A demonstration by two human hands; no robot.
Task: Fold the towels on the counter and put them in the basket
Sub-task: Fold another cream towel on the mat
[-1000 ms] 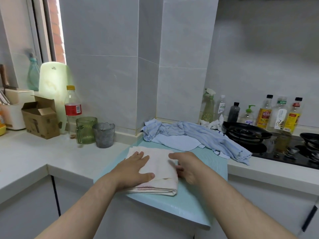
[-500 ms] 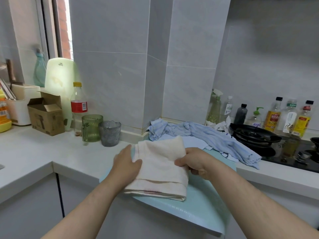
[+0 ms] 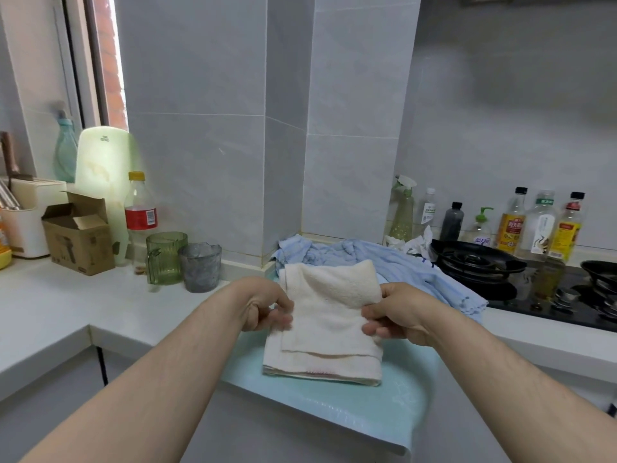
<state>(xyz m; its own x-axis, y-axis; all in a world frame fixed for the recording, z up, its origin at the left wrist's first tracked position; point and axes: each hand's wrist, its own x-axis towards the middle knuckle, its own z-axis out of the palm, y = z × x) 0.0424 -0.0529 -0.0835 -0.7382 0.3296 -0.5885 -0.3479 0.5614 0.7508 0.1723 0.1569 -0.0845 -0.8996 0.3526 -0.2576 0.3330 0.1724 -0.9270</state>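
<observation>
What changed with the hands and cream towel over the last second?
The towel lay flat and folded under both hands. Now the left hand and right hand pinch its sides and have lifted its far part up, while the near end rests on the mat. The blue towels behind stayed bunched in place.

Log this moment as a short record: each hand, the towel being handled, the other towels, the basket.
left hand: pinches the left edge of the cream towel
right hand: grips the towel's right edge
cream towel: folded, far part lifted, near edge resting on the teal mat
blue towels: crumpled heap behind, unfolded
basket: not in view
</observation>
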